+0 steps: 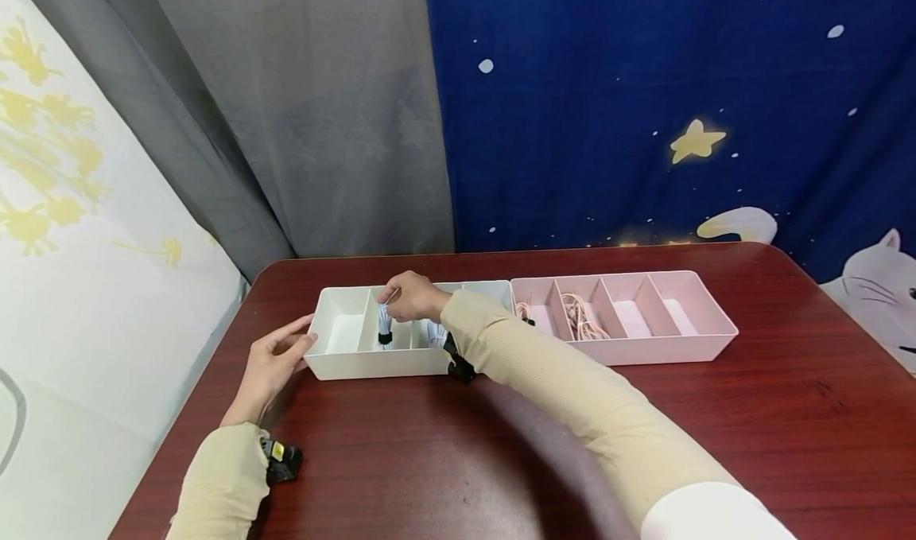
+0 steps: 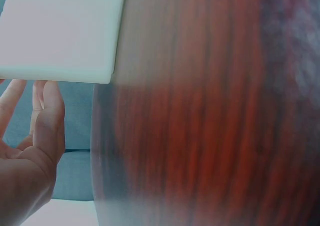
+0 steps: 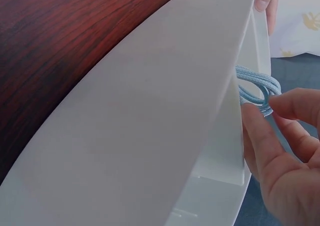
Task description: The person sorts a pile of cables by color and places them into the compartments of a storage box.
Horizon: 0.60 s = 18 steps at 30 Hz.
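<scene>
A light blue cable [image 1: 385, 316] in a looped bundle, with a black part at its lower end, stands over the second compartment from the left of a white divided box [image 1: 390, 364]. My right hand [image 1: 415, 297] pinches the bundle's upper end between thumb and fingers. In the right wrist view, the blue loops [image 3: 260, 80] rise beside a divider, next to my right hand's fingertips. My left hand [image 1: 275, 359] rests its fingertips against the white box's left end. From the left wrist, my left hand [image 2: 42, 131] shows fairly straight fingers at the box wall.
Another blue bundle [image 1: 436, 333] lies in the white box's third compartment, partly behind my right wrist. A pink divided box [image 1: 647, 351] adjoins on the right, with pink cables [image 1: 583, 321] in its two left compartments. Both boxes stand on a dark red wooden table [image 1: 401, 452].
</scene>
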{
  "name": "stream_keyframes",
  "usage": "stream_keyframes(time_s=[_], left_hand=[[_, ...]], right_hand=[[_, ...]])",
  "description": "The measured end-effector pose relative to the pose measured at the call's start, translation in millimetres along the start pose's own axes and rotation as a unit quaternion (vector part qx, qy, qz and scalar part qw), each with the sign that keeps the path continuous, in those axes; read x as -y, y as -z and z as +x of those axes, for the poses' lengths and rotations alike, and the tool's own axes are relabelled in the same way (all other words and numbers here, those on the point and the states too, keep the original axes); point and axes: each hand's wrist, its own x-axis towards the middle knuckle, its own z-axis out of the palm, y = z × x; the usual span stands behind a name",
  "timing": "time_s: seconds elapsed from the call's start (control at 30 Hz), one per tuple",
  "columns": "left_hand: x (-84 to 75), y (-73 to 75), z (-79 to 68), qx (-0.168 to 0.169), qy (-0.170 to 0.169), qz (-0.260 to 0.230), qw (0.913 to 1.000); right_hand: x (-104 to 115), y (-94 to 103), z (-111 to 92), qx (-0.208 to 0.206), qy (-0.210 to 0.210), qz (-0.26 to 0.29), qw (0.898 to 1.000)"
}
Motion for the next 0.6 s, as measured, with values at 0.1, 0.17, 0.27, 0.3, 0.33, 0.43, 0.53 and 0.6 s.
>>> stream_keyframes(time_s=[0.1,0.17,0.27,0.3,0.33,0.43,0.53,0.6], left_hand=[[-0.1,-0.1,-0.7,0.001,-0.001,-0.003,1.0000],[-0.1,0.5,-1.7,0.001,0.000,0.001,1.0000],[0.5,1.2,-3.9,0.002,0.004,0.007,1.0000],[0.7,1.4,-4.6,0.003,0.005,0.008,0.9999],[0.9,1.6,-5.3,0.004,0.006,0.011,0.9999],[0.9,1.5,-5.6,0.005,0.003,0.008,0.9999],[0.1,1.1,-4.7,0.005,0.001,0.004,1.0000],[-0.9,0.8,-3.7,0.005,0.000,0.003,1.0000]], right_hand=[[-1.0,-0.5,-0.8,-0.008,0.001,0.001,1.000],[-1.0,-1.2,-1.7,-0.012,0.005,0.000,1.000],[-1.5,-2.6,-3.8,-0.017,0.016,-0.006,1.000],[-2.0,-3.1,-4.3,-0.020,0.019,-0.010,1.000],[-2.3,-3.6,-4.8,-0.023,0.022,-0.013,0.999],[-3.4,-4.0,-5.5,-0.035,0.028,-0.017,0.999],[-4.1,-3.2,-5.4,-0.045,0.028,-0.010,0.999],[-4.3,-2.0,-5.4,-0.047,0.028,-0.002,0.999]])
